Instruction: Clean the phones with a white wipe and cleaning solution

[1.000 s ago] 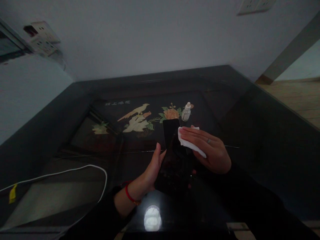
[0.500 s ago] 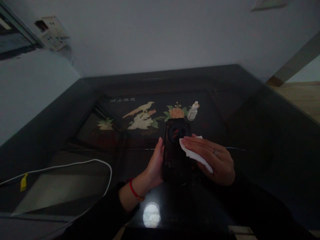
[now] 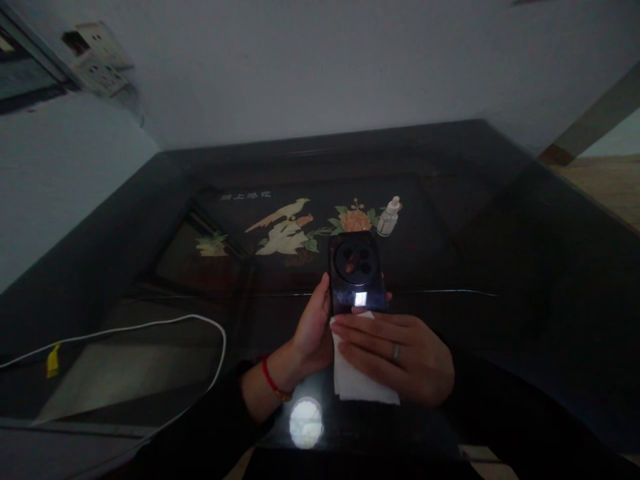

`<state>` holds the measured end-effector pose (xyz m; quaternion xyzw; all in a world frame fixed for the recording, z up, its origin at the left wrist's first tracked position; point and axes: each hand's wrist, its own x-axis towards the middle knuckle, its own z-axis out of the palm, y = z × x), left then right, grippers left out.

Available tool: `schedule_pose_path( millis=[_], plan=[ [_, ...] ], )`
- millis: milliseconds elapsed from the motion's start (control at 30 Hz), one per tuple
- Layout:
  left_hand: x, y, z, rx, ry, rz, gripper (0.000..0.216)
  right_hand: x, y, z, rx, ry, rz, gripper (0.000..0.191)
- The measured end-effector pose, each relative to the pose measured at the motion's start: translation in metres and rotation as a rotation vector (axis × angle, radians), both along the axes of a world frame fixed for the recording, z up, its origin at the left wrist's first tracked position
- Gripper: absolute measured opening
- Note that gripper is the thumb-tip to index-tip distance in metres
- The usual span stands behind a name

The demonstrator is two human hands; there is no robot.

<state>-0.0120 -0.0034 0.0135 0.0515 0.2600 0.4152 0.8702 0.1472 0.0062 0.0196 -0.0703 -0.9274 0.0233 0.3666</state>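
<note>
Nearest, a round glare (image 3: 306, 423) sits on the glossy dark bench (image 3: 500, 267) by its front edge. Just above, the left hand (image 3: 309, 330) closes its grip round the left edge of a black phone (image 3: 357, 275), back and camera ring facing up; any lettering on it is too dim to read. The right hand (image 3: 400, 353) grips a white wipe (image 3: 361, 383), fingers flat, pressing it on the phone's lower half. A white cable (image 3: 150, 325) loops at left; rightward the top runs dark to its edge. Beyond stands a small bottle (image 3: 389, 217) beside the bird-and-flower inlay (image 3: 285, 230), whose pale characters (image 3: 247, 195) are too small to read.

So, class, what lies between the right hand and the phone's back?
A white wipe, pressed by the right hand onto the phone, which the left hand holds. The head view shows it.
</note>
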Motion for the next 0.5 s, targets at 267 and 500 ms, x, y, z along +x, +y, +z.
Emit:
schedule_pose_path(
  millis=[267, 500],
  plan=[
    [-0.004, 0.003, -0.001, -0.071, 0.002, -0.020, 0.070, -0.007, 0.002, -0.008, -0.021, -0.031, -0.095, 0.029],
    [-0.002, 0.011, 0.007, -0.024, 0.066, 0.148, 0.068, -0.007, -0.003, -0.008, 0.018, -0.001, 0.008, 0.025]
  ],
)
